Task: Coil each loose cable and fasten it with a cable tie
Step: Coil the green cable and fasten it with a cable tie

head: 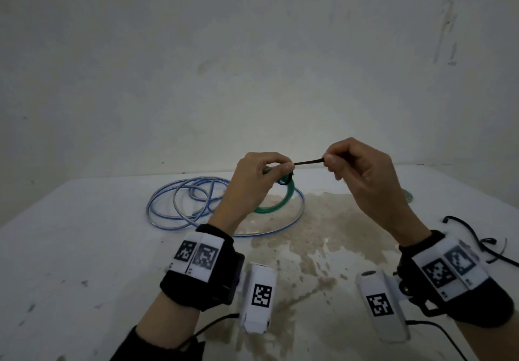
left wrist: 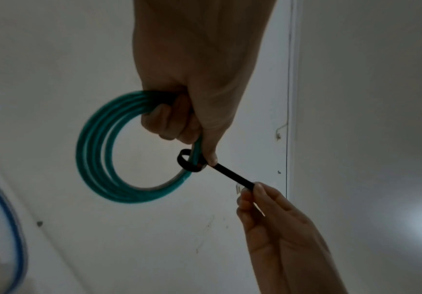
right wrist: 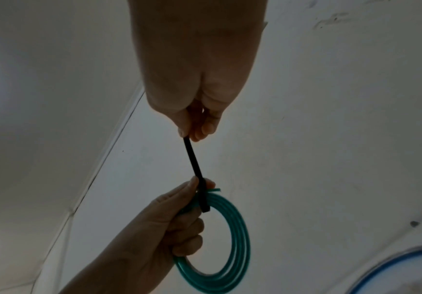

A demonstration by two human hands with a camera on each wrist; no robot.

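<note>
My left hand (head: pixel 269 169) grips a coiled green cable (head: pixel 276 206) above the white table (head: pixel 84 248); in the left wrist view the green cable (left wrist: pixel 96 159) hangs as a ring from the curled fingers of my left hand (left wrist: pixel 179 123). A black cable tie (head: pixel 309 161) is looped round the coil and stretches to my right hand (head: pixel 334 161), which pinches its free end. In the left wrist view the cable tie (left wrist: pixel 232 177) runs taut from the loop to my right hand (left wrist: pixel 252 191). The right wrist view shows the cable tie (right wrist: pixel 193 159), my right hand (right wrist: pixel 192 133), the green cable (right wrist: pixel 237 238) and my left hand (right wrist: pixel 179 218).
A loose blue-and-clear cable (head: pixel 179 206) lies in wide loops on the table behind my left hand. Several black cable ties (head: pixel 477 242) lie at the right edge. A brown stain (head: pixel 317 234) spreads over the table's middle. A white wall rises behind.
</note>
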